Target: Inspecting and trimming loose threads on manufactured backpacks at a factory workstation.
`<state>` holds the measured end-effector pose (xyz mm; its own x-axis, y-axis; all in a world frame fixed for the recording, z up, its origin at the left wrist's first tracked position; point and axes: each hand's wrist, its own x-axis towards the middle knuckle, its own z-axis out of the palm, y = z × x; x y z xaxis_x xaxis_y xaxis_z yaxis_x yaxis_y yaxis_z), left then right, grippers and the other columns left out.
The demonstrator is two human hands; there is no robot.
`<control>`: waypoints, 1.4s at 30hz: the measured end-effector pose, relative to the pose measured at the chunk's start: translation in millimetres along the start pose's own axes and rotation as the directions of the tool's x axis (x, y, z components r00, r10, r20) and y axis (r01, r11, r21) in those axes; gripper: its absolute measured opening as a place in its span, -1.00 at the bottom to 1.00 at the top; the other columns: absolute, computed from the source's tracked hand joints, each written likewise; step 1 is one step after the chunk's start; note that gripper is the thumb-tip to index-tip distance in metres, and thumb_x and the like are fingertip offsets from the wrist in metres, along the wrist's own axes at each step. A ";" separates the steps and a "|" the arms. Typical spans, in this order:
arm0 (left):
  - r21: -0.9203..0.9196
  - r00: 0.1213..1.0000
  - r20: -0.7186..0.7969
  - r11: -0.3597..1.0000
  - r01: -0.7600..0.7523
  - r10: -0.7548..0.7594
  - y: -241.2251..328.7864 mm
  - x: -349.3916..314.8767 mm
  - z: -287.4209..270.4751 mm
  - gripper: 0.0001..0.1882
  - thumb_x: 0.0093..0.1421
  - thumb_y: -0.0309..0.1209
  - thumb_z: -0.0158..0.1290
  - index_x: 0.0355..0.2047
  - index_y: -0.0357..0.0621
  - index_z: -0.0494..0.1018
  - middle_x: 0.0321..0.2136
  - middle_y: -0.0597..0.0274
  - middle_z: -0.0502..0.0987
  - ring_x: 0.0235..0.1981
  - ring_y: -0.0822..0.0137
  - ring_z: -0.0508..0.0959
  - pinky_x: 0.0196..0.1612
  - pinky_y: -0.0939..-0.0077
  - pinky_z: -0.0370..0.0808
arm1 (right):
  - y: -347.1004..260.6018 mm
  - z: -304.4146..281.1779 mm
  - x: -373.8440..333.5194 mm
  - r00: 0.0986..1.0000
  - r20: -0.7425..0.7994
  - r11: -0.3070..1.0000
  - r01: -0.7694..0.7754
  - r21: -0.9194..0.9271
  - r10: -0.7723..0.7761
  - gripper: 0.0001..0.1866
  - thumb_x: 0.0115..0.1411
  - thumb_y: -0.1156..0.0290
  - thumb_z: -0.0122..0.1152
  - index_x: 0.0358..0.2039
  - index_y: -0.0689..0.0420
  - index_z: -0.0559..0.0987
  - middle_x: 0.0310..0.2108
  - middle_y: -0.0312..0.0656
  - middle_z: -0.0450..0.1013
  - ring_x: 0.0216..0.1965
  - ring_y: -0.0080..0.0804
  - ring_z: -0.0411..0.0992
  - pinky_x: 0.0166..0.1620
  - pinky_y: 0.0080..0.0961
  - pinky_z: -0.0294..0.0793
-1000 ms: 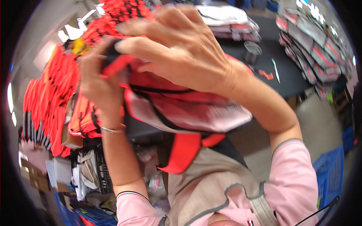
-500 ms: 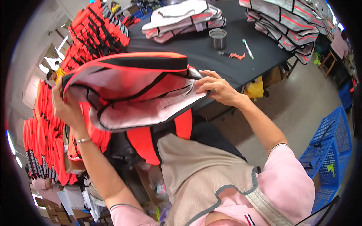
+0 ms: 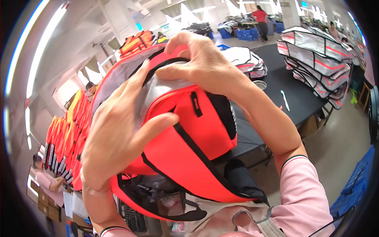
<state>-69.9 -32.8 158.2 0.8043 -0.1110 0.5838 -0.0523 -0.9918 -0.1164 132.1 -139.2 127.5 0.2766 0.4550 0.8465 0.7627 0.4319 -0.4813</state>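
On the near side of the black table [image 3: 306,98], I see the red bag [image 3: 207,132]; my left hand [image 3: 114,134] stands spread, thumb wide, unclenched; my right hand [image 3: 200,61] arches, its grip unclear.

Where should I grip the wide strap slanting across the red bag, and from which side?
Probably by its lower half, from the right: the flat wide strap slants down rightward beyond the body of the red bag, leaving its black right edge exposed there, while its upper end sits near the left hand.
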 end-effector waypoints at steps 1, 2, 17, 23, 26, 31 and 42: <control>0.158 0.997 -0.066 0.987 -0.023 0.033 0.9 7.1 8.1 -0.17 0.07 -0.09 0.26 0.26 -0.28 0.25 0.12 -0.12 0.43 0.16 0.02 0.45 0.22 0.27 0.33 | -0.9 0.8 -0.2 0.999 -0.036 0.997 -0.033 -0.073 0.030 -0.54 0.04 0.25 0.47 -0.17 0.25 0.49 -0.25 -0.17 0.52 -0.21 -0.49 0.48 -0.15 -0.55 0.46; 0.165 0.997 -0.074 0.986 0.012 0.001 -1.2 11.4 11.3 -0.17 0.07 -0.09 0.26 0.26 -0.28 0.25 0.12 -0.12 0.43 0.16 0.02 0.45 0.22 0.27 0.33 | -1.6 -1.1 -3.6 0.998 -0.040 0.995 -0.059 -0.085 0.056 -0.52 0.04 0.26 0.47 -0.15 0.26 0.47 -0.24 -0.15 0.52 -0.22 -0.46 0.49 -0.13 -0.54 0.47; 0.189 0.925 -0.161 0.930 -0.315 0.345 49.8 -39.6 31.4 -0.51 -0.05 -0.55 0.13 -0.03 -0.37 0.51 -0.35 0.04 0.55 -0.43 0.19 0.56 -0.38 0.38 0.54 | -5.3 39.8 -150.6 0.653 -0.414 0.758 0.417 -0.502 -0.634 -0.66 0.01 0.56 0.18 -0.12 0.16 0.58 -0.13 0.01 0.36 -0.25 -0.10 0.44 -0.21 -0.25 0.52; 0.636 0.808 -0.164 0.687 -0.352 0.566 32.9 -57.3 50.6 -0.59 0.07 -0.58 0.12 -0.02 -0.19 0.55 -0.25 0.15 0.54 -0.42 0.31 0.56 -0.41 0.47 0.53 | 25.0 66.0 -125.5 0.642 -0.375 0.724 0.447 -0.524 -0.668 -0.53 -0.08 0.62 0.17 -0.06 0.14 0.48 -0.13 0.00 0.32 -0.19 -0.03 0.39 -0.17 -0.08 0.49; 0.699 0.790 -0.287 0.683 -0.215 0.542 -31.8 -12.5 49.1 -0.53 0.01 -0.65 0.07 -0.04 -0.02 0.57 -0.23 0.26 0.52 -0.35 0.34 0.61 -0.36 0.48 0.58 | 55.7 73.2 -28.1 0.484 -0.404 0.627 0.525 -0.576 -0.777 -0.31 -0.27 0.74 0.17 0.00 0.13 0.38 -0.06 0.00 0.22 -0.12 0.03 0.36 -0.09 -0.16 0.48; 0.665 0.699 -0.447 0.730 -0.159 0.559 -50.6 -18.3 58.1 -0.51 0.05 -0.57 0.09 0.04 0.06 0.56 -0.11 0.27 0.57 -0.16 0.24 0.61 -0.19 0.34 0.59 | 75.6 78.2 -4.7 0.459 -0.310 0.549 0.605 -0.577 -0.832 -0.32 -0.28 0.69 0.25 -0.02 0.10 0.42 -0.09 -0.03 0.23 -0.14 -0.06 0.38 -0.19 -0.29 0.49; -0.197 0.968 0.239 0.980 -0.032 0.079 -5.0 -174.0 190.7 -0.57 0.10 -0.44 0.12 0.03 -0.05 0.53 -0.22 0.16 0.59 -0.22 0.10 0.58 -0.10 0.31 0.53 | 59.0 68.2 -262.5 0.992 0.118 0.969 0.075 -0.235 -0.048 -0.56 -0.15 0.68 0.30 -0.15 0.20 0.59 -0.22 -0.04 0.49 -0.28 -0.06 0.51 -0.23 -0.31 0.56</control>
<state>-96.7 3.5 -96.0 0.9156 -0.1709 0.3639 -0.1933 -0.9808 0.0259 64.7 -180.1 -138.6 0.1689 0.5227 0.8356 0.8970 0.2699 -0.3501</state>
